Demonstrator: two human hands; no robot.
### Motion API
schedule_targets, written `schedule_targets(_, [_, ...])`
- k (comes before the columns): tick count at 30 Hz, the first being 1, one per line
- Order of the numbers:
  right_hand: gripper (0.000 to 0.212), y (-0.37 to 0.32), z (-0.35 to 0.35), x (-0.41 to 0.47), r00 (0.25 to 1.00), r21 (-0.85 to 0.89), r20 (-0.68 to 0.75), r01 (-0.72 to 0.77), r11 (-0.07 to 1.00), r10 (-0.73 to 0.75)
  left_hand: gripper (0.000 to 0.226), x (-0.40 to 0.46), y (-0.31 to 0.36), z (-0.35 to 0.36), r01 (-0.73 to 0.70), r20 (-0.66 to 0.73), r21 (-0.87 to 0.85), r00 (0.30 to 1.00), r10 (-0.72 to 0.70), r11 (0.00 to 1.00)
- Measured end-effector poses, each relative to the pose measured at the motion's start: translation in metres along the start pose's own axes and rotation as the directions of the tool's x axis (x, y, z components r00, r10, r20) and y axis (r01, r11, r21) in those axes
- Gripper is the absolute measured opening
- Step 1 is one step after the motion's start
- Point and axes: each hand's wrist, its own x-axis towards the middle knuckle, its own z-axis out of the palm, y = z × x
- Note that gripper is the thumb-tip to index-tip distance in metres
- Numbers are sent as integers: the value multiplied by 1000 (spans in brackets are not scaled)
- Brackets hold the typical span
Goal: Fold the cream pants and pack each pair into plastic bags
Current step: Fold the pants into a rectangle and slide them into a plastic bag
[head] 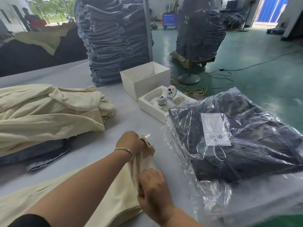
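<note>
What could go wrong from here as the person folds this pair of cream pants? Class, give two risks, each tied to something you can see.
1. Both the left hand and the right hand grip only one end of the cream pants; the rest lies slack, so the fold may come out uneven.
2. The bagged dark pants lie close beside them; loose plastic could snag or get dragged along.

Cream pants (114, 185) cut off by bottom and left edges. Left hand (131, 142) fingertips hidden behind waistband. Label (214, 128) print on bagged dark pants (246, 145) too blurred to be read.
</note>
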Motion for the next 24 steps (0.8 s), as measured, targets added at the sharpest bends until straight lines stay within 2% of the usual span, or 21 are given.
schedule_targets(2, [27,1,-4,1,956,90,147,-267,959,253,25,0,-6,-2,50,37,-198,998,-44,979])
schedule_targets(3, [29,1,-6,4,881,153,267,-438,886,389,22,-2,-9,-3,55,50,-286,998,-43,957])
schedule_targets(4, [30,2,-9,10,779,259,396,-602,755,485,19,-4,-11,-4,45,55,-359,998,-27,932])
schedule_targets(5, [32,5,-11,19,687,392,491,-724,568,536,16,-8,-12,-4,27,60,-408,998,-2,913])
schedule_targets(6, [32,8,-13,27,611,490,559,-789,372,560,13,-13,-11,-6,7,70,-433,997,25,901])
schedule_targets(7, [33,13,-13,36,549,522,602,-820,234,580,11,-18,-11,-7,-7,90,-449,995,53,894])
schedule_targets(8, [38,17,-13,45,501,516,617,-840,168,607,8,-24,-9,-9,-13,122,-472,989,79,881])
schedule_targets(10, [47,22,-15,57,437,484,581,-864,141,686,17,-34,-7,-14,-26,183,-508,973,138,861])
schedule_targets(14, [36,30,-17,74,394,466,481,-872,152,783,17,-55,-9,-26,-117,202,-457,952,231,882])
schedule_targets(17, [27,34,-24,91,321,515,555,-857,-15,767,24,-67,-13,-31,-136,254,-493,922,292,859])
schedule_targets(18, [28,33,-27,95,313,493,587,-869,-23,747,25,-70,-16,-31,-134,279,-533,904,323,835])
schedule_targets(22, [56,32,-28,92,364,422,671,-904,71,646,24,-85,-29,-26,10,400,-722,822,406,692])
schedule_targets(24, [61,35,-26,86,434,361,651,-899,249,622,39,-89,-39,-21,94,430,-773,805,409,628])
